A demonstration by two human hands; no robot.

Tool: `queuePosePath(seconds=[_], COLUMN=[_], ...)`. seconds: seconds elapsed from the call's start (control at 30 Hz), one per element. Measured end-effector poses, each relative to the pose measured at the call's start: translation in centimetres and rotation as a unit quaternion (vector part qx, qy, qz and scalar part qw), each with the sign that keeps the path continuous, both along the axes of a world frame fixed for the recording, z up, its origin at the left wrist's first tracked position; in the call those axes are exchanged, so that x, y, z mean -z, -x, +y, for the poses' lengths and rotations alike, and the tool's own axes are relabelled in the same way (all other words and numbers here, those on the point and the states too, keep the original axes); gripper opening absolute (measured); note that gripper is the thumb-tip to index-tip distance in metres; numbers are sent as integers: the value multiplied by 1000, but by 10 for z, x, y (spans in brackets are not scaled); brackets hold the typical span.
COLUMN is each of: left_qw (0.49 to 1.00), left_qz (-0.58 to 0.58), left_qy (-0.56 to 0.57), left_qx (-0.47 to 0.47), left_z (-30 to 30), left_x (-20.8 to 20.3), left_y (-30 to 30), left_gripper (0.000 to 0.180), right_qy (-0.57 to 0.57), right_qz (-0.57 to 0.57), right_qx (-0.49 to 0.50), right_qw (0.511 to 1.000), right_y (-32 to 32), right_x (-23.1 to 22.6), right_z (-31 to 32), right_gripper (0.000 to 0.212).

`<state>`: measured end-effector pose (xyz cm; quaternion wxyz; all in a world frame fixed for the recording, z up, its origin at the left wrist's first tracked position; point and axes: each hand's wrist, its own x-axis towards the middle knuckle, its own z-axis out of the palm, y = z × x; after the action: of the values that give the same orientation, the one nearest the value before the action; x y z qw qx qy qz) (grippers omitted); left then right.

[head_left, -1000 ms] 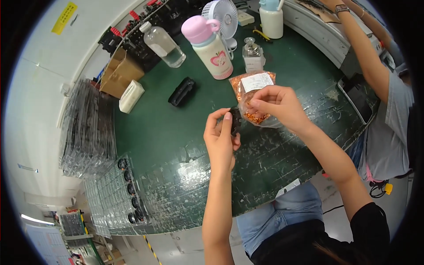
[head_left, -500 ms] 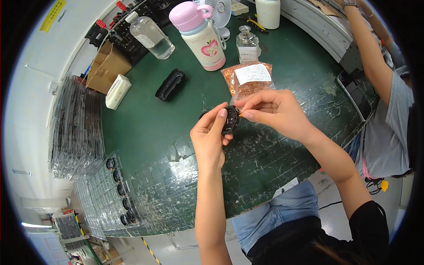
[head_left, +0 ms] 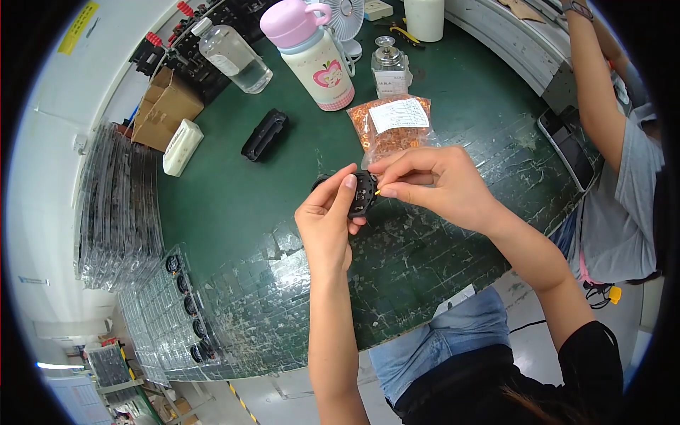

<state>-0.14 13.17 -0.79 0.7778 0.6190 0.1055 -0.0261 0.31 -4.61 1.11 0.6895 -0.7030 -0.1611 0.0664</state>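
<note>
My left hand (head_left: 327,225) holds a small round black part (head_left: 362,193) upright between thumb and fingers above the green table (head_left: 234,205). My right hand (head_left: 433,185) pinches a tiny yellowish piece at the part's right edge; the fingertips of both hands touch the part. Just behind the hands lies a clear bag of small copper-coloured pieces (head_left: 392,127) with a white label.
A black oblong part (head_left: 264,134), a pink bottle (head_left: 312,53), a clear bottle (head_left: 232,57), a small glass jar (head_left: 389,69), a cardboard box (head_left: 166,110) and a white block (head_left: 182,146) stand behind. Stacked clear trays (head_left: 117,205) with black round parts (head_left: 185,304) lie left. Another person's arm (head_left: 595,106) is at right.
The view has shifted, so hands and table objects sit lower in the picture. Both hands stay closed on the black part, the right fingers working at its edge.
</note>
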Motion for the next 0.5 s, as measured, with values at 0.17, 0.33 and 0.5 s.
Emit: queuePosePath(seconds=[0.17,0.33,0.5], left_qw=[1000,1000,1000], left_qz=[-6,-8,-10], left_qy=[-7,-14,-25], left_qx=[1,0,-4], left_z=[-1,-1,-1], left_x=[-1,-1,-2], left_y=[1,1,2], left_gripper=[20,20,20], right_qy=[1,2,16], right_qz=[-6,-13,-25], right_qx=[3,0,7], right_qw=[1000,1000,1000], right_y=[1,1,2], right_x=[0,2,0], right_z=[0,0,2], right_gripper=[10,11,11])
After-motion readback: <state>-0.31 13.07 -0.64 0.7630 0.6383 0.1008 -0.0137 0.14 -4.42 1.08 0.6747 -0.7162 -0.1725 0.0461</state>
